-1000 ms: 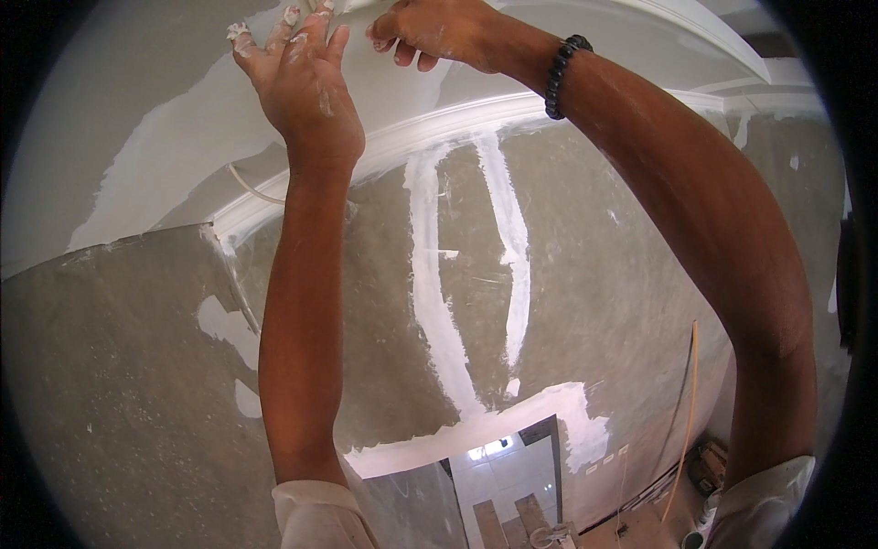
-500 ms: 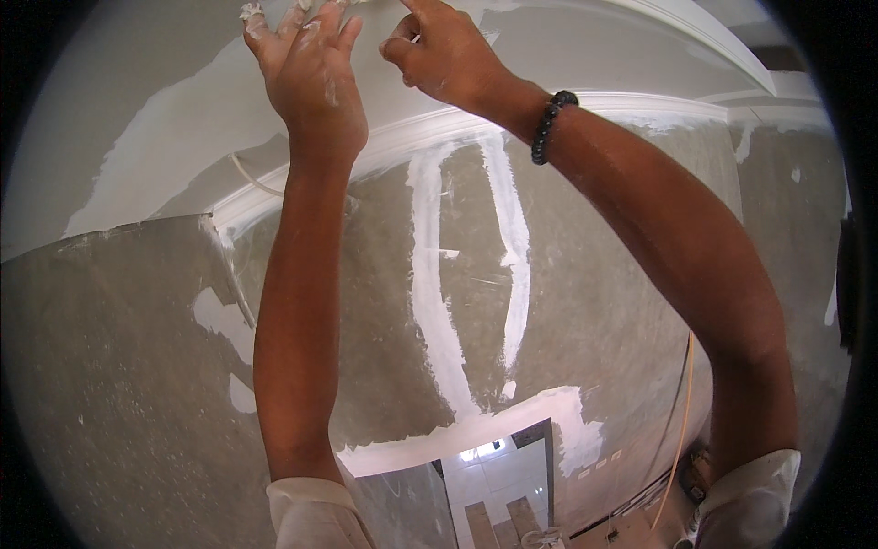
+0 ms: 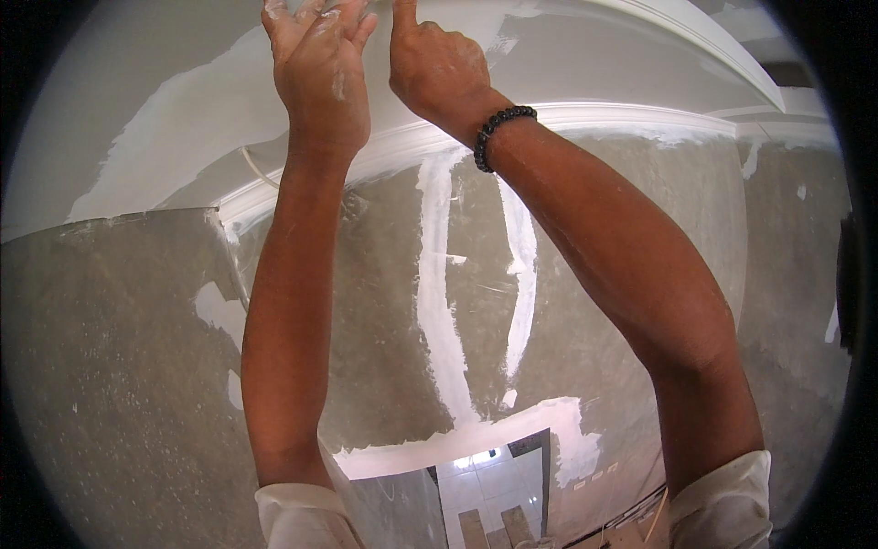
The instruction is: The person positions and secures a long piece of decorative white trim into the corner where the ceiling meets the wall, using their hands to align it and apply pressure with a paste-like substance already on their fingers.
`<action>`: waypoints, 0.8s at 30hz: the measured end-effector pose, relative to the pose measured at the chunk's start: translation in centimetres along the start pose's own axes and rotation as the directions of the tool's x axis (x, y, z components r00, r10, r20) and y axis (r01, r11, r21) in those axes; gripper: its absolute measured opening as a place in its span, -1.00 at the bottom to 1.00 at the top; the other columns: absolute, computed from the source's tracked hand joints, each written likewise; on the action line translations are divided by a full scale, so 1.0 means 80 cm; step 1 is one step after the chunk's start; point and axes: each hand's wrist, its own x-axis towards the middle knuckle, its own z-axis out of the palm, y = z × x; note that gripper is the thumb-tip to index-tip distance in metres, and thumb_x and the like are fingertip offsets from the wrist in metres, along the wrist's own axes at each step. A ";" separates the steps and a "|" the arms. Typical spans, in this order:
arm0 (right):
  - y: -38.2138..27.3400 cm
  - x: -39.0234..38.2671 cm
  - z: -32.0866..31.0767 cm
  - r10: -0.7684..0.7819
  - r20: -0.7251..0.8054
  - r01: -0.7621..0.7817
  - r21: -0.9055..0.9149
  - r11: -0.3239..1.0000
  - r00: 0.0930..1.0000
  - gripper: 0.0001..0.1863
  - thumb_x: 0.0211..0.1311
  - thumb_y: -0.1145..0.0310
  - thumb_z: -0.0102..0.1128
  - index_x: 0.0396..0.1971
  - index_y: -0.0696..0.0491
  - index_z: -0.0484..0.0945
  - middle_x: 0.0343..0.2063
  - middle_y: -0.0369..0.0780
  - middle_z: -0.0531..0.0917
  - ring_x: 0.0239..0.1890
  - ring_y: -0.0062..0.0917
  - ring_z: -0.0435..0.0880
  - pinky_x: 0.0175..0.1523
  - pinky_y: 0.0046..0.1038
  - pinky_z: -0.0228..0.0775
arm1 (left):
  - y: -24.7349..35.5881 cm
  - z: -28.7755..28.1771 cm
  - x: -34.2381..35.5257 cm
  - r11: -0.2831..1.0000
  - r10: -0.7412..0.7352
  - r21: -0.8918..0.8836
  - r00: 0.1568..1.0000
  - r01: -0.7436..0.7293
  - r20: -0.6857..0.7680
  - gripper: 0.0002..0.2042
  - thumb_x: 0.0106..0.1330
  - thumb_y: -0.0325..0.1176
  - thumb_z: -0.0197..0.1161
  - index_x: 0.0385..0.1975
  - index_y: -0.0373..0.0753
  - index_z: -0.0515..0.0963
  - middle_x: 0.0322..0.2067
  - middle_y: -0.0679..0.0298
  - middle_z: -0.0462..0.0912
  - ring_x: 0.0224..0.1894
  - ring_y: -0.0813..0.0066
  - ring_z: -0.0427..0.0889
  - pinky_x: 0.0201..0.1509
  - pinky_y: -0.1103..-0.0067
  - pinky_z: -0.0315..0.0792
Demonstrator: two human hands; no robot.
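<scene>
No texts, labels, brands, numbers or signs to be read anywhere.

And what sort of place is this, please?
Probably an indoor room being renovated or finished: ragged white strips run down the grey-brown wall, a pale patch covers part of the ceiling, and white smears mark the left hand.
</scene>
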 end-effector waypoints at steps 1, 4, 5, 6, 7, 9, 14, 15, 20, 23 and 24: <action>0.003 -0.001 0.000 -0.031 -0.027 0.030 -0.056 0.998 0.999 -0.12 0.29 0.48 0.12 0.52 0.28 -0.13 -0.48 0.02 0.71 -0.44 -0.22 0.77 -0.32 -0.24 0.65 | 0.000 0.001 0.001 0.999 -0.013 0.036 1.000 0.014 -0.013 -0.28 0.58 -0.51 -0.09 0.54 -0.32 -0.42 0.42 -0.21 0.16 0.39 -0.02 0.38 0.43 0.26 0.33; 0.013 -0.002 0.000 -0.105 -0.070 0.087 -0.222 0.971 0.992 -0.16 0.26 0.47 0.14 0.49 0.33 -0.01 -0.57 -0.08 0.71 -0.53 -0.31 0.76 -0.40 -0.30 0.63 | 0.001 0.001 0.004 0.998 -0.056 -0.007 0.998 0.056 -0.039 -0.27 0.58 -0.51 -0.09 0.54 -0.32 -0.43 0.43 -0.21 0.14 0.39 0.00 0.38 0.44 0.26 0.32; 0.016 -0.002 0.000 -0.111 -0.061 0.090 -0.273 0.958 0.992 -0.17 0.25 0.47 0.16 0.48 0.33 0.02 -0.60 -0.12 0.71 -0.54 -0.34 0.75 -0.42 -0.32 0.62 | 0.001 0.000 0.004 0.996 -0.073 -0.047 0.996 0.071 -0.046 -0.27 0.58 -0.51 -0.08 0.54 -0.32 -0.42 0.43 -0.21 0.14 0.39 0.01 0.38 0.44 0.27 0.32; 0.019 -0.003 -0.001 -0.118 -0.054 0.095 -0.324 0.941 0.992 -0.17 0.23 0.46 0.17 0.47 0.33 0.06 -0.62 -0.15 0.70 -0.56 -0.37 0.74 -0.45 -0.34 0.61 | 0.001 0.000 0.005 0.997 -0.079 -0.012 0.996 0.078 -0.040 -0.26 0.57 -0.53 -0.07 0.54 -0.34 -0.41 0.43 -0.20 0.14 0.39 0.03 0.39 0.43 0.28 0.33; 0.022 -0.005 -0.001 -0.140 -0.035 0.119 -0.342 0.932 0.990 -0.18 0.23 0.46 0.17 0.47 0.33 0.08 -0.61 -0.16 0.70 -0.56 -0.37 0.74 -0.45 -0.34 0.61 | 0.001 -0.001 0.006 0.996 -0.084 0.021 0.996 0.085 -0.034 -0.26 0.55 -0.55 -0.05 0.54 -0.35 -0.40 0.43 -0.20 0.14 0.38 0.05 0.40 0.43 0.30 0.35; 0.027 -0.011 -0.005 -0.184 0.001 0.170 -0.381 0.909 0.983 -0.20 0.23 0.46 0.17 0.45 0.34 0.11 -0.60 -0.17 0.71 -0.55 -0.38 0.75 -0.46 -0.35 0.60 | 0.001 -0.002 0.005 0.993 -0.073 0.089 0.997 0.076 -0.032 -0.24 0.53 -0.59 -0.01 0.54 -0.37 -0.37 0.43 -0.18 0.14 0.37 0.09 0.42 0.40 0.34 0.39; 0.034 -0.032 -0.025 -0.300 0.094 0.314 -0.333 0.889 0.949 -0.24 0.25 0.48 0.12 0.42 0.40 0.10 -0.57 -0.07 0.71 -0.52 -0.30 0.77 -0.44 -0.26 0.61 | -0.004 -0.013 0.003 0.948 0.035 0.314 0.998 -0.051 0.057 -0.22 0.48 -0.66 0.04 0.53 -0.40 -0.34 0.43 -0.14 0.15 0.34 0.14 0.45 0.34 0.41 0.47; 0.034 -0.032 -0.028 -0.281 0.083 0.293 -0.294 0.910 0.956 -0.25 0.26 0.48 0.10 0.42 0.41 0.10 -0.56 -0.04 0.71 -0.51 -0.29 0.77 -0.42 -0.23 0.61 | -0.005 -0.015 0.004 0.936 0.053 0.342 0.996 -0.076 0.076 -0.21 0.47 -0.66 0.05 0.53 -0.40 -0.34 0.44 -0.14 0.15 0.34 0.14 0.46 0.34 0.41 0.47; 0.027 -0.016 -0.034 -0.228 0.037 0.231 -0.133 0.964 0.973 -0.20 0.24 0.50 0.08 0.44 0.41 0.01 -0.54 0.02 0.71 -0.52 -0.21 0.76 -0.44 -0.17 0.61 | -0.006 -0.019 0.010 0.972 -0.109 -0.207 0.994 0.110 0.015 -0.20 0.51 -0.56 0.05 0.54 -0.36 -0.38 0.43 -0.12 0.17 0.33 0.16 0.46 0.36 0.34 0.42; 0.018 -0.006 -0.031 -0.207 0.052 0.213 -0.215 0.953 0.977 -0.18 0.24 0.51 0.09 0.45 0.42 -0.02 -0.56 0.00 0.71 -0.54 -0.16 0.74 -0.45 -0.17 0.60 | -0.001 -0.012 0.008 0.997 -0.083 0.010 0.997 0.083 -0.005 -0.22 0.54 -0.50 0.01 0.55 -0.33 -0.41 0.42 -0.14 0.21 0.35 0.15 0.45 0.40 0.29 0.35; 0.014 -0.006 -0.030 -0.188 0.067 0.199 -0.261 0.945 0.980 -0.18 0.24 0.51 0.09 0.45 0.42 -0.03 -0.56 -0.02 0.71 -0.55 -0.15 0.74 -0.45 -0.17 0.60 | 0.001 -0.008 0.006 0.996 -0.062 0.063 0.998 0.062 -0.001 -0.22 0.54 -0.50 0.00 0.55 -0.33 -0.41 0.41 -0.14 0.21 0.35 0.15 0.44 0.41 0.28 0.33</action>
